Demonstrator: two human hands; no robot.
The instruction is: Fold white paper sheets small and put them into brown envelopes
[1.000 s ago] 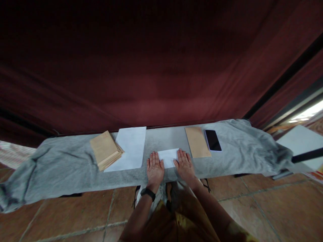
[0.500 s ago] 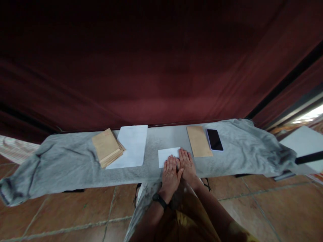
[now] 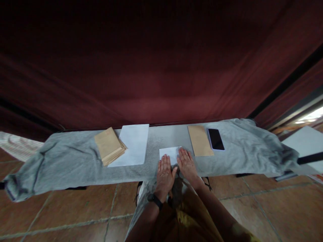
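Note:
A folded sheet of white paper (image 3: 169, 152) lies on the grey cloth in front of me. My left hand (image 3: 165, 174) rests flat on its near left part, fingers stretched out and palm down. On the paper's right end lies my right hand (image 3: 187, 164), also flat with straight fingers. A gap separates the two hands, and part of the paper is hidden under them. Just right of my right hand is a single brown envelope (image 3: 200, 141), apart from the fingers.
A stack of brown envelopes (image 3: 108, 144) overlaps a pile of white paper (image 3: 135, 144) on the left. A phone (image 3: 216, 139) lies beside the single envelope. Grey cloth (image 3: 75, 158) covers the narrow table, and a dark red curtain (image 3: 161, 84) hangs behind it.
My left hand has slid left along the folded paper, away from my right hand, which stays at the right end. The hands were side by side before.

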